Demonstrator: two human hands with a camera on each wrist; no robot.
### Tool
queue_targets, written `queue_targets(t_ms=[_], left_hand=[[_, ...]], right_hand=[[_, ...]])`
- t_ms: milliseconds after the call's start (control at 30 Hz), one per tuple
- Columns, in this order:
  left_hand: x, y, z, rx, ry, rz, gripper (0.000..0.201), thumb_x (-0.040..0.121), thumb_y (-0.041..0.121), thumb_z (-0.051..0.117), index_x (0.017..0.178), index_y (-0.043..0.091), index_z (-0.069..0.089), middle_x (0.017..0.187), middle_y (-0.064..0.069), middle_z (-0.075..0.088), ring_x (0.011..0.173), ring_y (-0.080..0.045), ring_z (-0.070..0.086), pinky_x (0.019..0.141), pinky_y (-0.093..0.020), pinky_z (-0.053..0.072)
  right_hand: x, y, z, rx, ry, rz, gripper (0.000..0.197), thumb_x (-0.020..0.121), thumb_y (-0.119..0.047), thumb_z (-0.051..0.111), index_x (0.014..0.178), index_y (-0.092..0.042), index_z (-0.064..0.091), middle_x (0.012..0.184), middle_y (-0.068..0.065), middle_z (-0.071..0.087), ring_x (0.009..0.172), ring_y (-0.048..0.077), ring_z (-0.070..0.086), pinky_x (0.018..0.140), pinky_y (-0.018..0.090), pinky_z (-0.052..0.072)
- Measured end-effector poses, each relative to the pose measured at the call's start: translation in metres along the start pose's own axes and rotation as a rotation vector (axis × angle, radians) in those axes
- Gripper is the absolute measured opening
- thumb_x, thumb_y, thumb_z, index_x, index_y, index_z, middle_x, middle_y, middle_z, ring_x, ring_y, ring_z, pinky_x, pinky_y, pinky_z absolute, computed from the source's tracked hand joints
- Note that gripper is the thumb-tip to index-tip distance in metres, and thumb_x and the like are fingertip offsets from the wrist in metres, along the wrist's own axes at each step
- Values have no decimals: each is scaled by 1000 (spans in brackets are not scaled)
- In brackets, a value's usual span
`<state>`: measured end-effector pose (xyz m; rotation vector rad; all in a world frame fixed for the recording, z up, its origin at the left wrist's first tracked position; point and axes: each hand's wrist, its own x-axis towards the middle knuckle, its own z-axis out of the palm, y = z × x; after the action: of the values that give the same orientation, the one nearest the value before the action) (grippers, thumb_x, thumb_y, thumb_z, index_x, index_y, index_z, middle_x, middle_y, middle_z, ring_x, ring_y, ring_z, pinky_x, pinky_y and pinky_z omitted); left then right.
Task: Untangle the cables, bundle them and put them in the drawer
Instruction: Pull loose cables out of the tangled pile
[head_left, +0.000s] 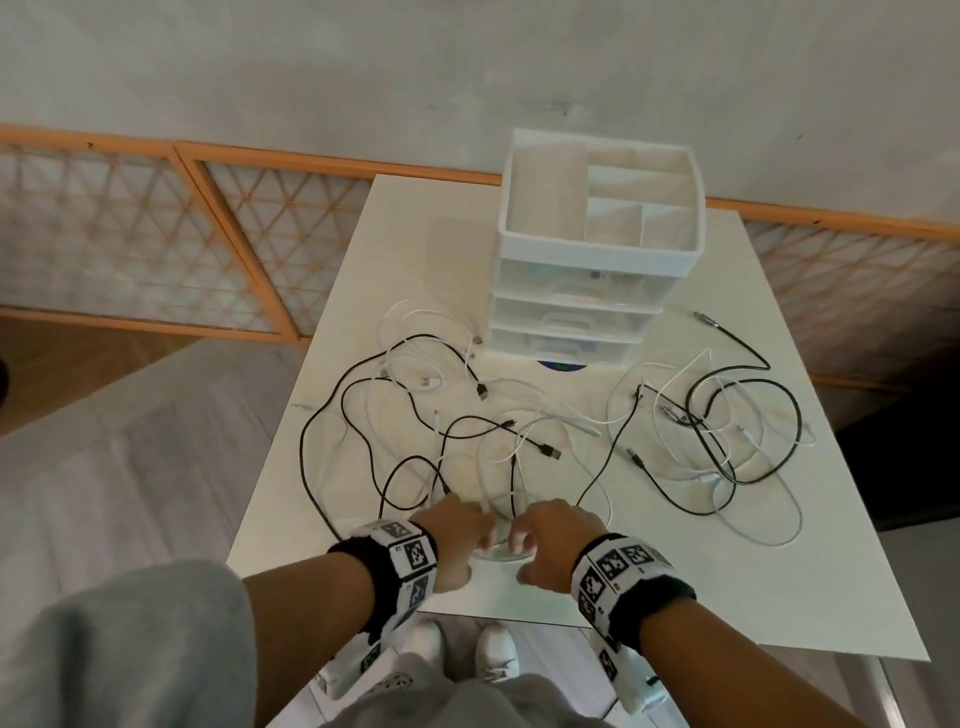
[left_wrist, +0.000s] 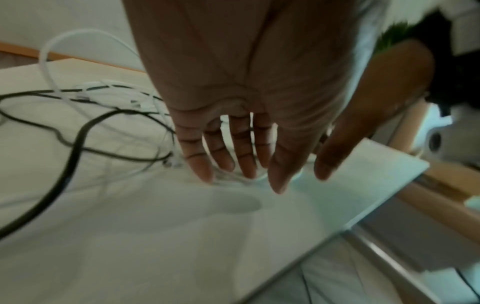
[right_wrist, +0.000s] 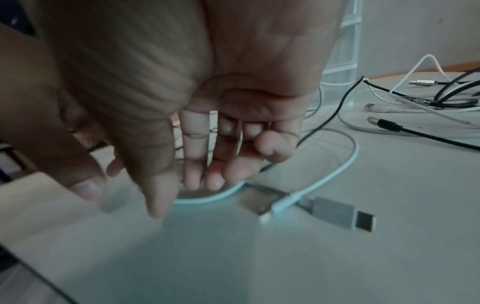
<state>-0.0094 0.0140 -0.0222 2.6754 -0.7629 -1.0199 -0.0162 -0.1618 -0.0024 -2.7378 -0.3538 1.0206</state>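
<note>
Here both hands hover side by side, the left hand (head_left: 457, 540) and right hand (head_left: 553, 543) with fingers (left_wrist: 200, 160) relaxed, holding nothing, just above a white cable (right_wrist: 335, 174) among tangled cables (head_left: 415, 415) on the desk (head_left: 727, 597); the drawer unit (head_left: 576, 312) stands behind.

We see a white table (head_left: 779, 519) at center, far edge toward 12 o'clock against a plain grey-white wall (head_left: 363, 62). Along the wall base runs an orange-framed lattice panel (head_left: 130, 228), spanning 9 to 3 o'clock behind the table. Wood-tone floor strip (head_left: 78, 353) at 9 o'clock, below the panel. Grey striped floor (head_left: 130, 493) at 8 o'clock. Dark area (head_left: 914, 457) at 3 o'clock, detail unclear. Lighting is soft and diffuse, with faint shadows on the tabletop.
</note>
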Motion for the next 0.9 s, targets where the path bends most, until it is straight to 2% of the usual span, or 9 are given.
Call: queue_targets(t_ms=[100, 200, 300, 400, 467, 533, 667, 800, 900], left_hand=[[1, -2, 12, 38, 90, -20, 27, 87, 7, 55, 110, 18, 62, 119, -3, 55, 117, -27, 45, 94, -38, 45], [-1, 1, 4, -225, 337, 51, 19, 90, 7, 50, 105, 13, 60, 107, -5, 54, 98, -28, 56, 82, -36, 47], [-8, 17, -35, -402, 612, 190, 9, 95, 13, 50, 99, 12, 58, 93, -2, 53, 80, -24, 56, 74, -40, 48], [-18, 25, -79, -545, 828, 241, 6, 97, 16, 54, 92, 13, 57, 76, 5, 57, 68, -10, 51, 66, -26, 44], [-20, 15, -92, -535, 841, 194, 5, 95, 16, 57, 90, 16, 56, 68, 6, 55, 61, -6, 47, 59, -21, 39], [-17, -6, -89, -474, 741, 68, 8, 96, 17, 54, 89, 16, 57, 66, 7, 54, 61, -11, 49, 56, -21, 34], [-13, -47, -72, -422, 710, -93, 15, 98, 13, 50, 92, 7, 63, 89, -5, 67, 86, -26, 60, 69, -20, 30], [-19, -65, -87, -463, 714, -174, 25, 102, 27, 44, 90, 10, 59, 90, -9, 66, 85, -30, 59, 73, -33, 39], [-35, -54, -121, -840, 672, -72, 31, 103, 39, 40, 88, 21, 60, 97, -9, 70, 98, -30, 66, 79, -47, 59]], right_hand=[[1, -1, -1, -17, 45, -5, 11, 81, -24, 63, 81, -33, 70, 101, -8, 68, 95, 21, 67, 81, 30, 54], [-3, 2, -11, 177, 222, -64, 9, 79, -27, 62, 81, -34, 57, 97, -13, 67, 91, 16, 64, 82, 33, 54], [-10, 1, -28, 284, 338, -91, 17, 84, -37, 67, 92, -33, 53, 90, -12, 68, 87, 17, 65, 79, 34, 52], [-15, 1, -54, 368, 548, -46, 33, 95, -43, 58, 73, -18, 56, 67, -2, 64, 71, 24, 61, 68, 31, 48], [-25, 1, -86, 526, 734, -20, 46, 96, -41, 58, 66, -6, 58, 59, 9, 59, 63, 28, 55, 60, 26, 39], [-42, 1, -124, 711, 918, -39, 48, 95, -39, 61, 62, -5, 59, 53, 4, 54, 55, 22, 48, 58, 27, 38], [-82, 4, -181, 1030, 1203, -114, 36, 92, -32, 68, 62, -11, 64, 61, 10, 56, 58, 19, 49, 60, 25, 43], [-80, 28, -188, 1042, 1289, 1, 28, 82, -39, 74, 66, -18, 67, 72, 12, 60, 67, 22, 52, 69, 37, 48], [-61, 41, -173, 878, 1189, 220, 19, 82, -38, 73, 82, -19, 71, 79, 0, 69, 70, 16, 59, 80, 40, 54]])
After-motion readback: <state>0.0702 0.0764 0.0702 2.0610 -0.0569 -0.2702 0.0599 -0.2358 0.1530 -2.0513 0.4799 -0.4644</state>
